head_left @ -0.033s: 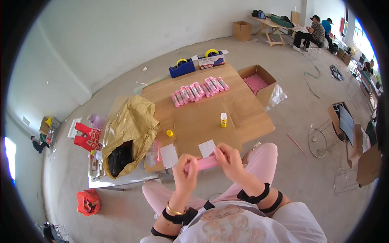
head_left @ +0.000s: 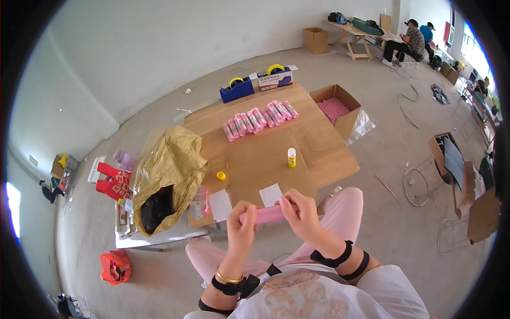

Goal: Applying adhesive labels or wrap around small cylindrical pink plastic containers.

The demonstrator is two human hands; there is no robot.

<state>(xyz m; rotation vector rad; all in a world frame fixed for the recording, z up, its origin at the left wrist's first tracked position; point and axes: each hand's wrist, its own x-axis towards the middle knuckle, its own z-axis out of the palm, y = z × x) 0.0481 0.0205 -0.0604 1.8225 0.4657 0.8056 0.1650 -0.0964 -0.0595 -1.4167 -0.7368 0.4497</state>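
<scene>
A plain pink roll (head_left: 268,215) is held level between my hands, just off the near edge of the table. My left hand (head_left: 241,222) is closed around its left end, and my right hand (head_left: 300,213) grips the right end. Close beyond them, two white paper slips, a left slip (head_left: 220,206) and a right slip (head_left: 270,195), lie on a flat cardboard sheet (head_left: 249,165). An uncapped glue stick (head_left: 291,158) stands upright there, with its yellow cap (head_left: 221,175) to the left. Further back lies a row of labelled pink rolls (head_left: 259,121).
Blue tape dispensers (head_left: 237,89) stand at the table's far edge. An open carton (head_left: 348,114) of pink material is at the right. A gold sack (head_left: 172,159) with black plastic inside fills the left side. A red bag (head_left: 115,266) sits on the floor. People (head_left: 409,45) sit far right.
The whole view has shifted very slightly. My hands keep hold of the pink roll in almost the same place.
</scene>
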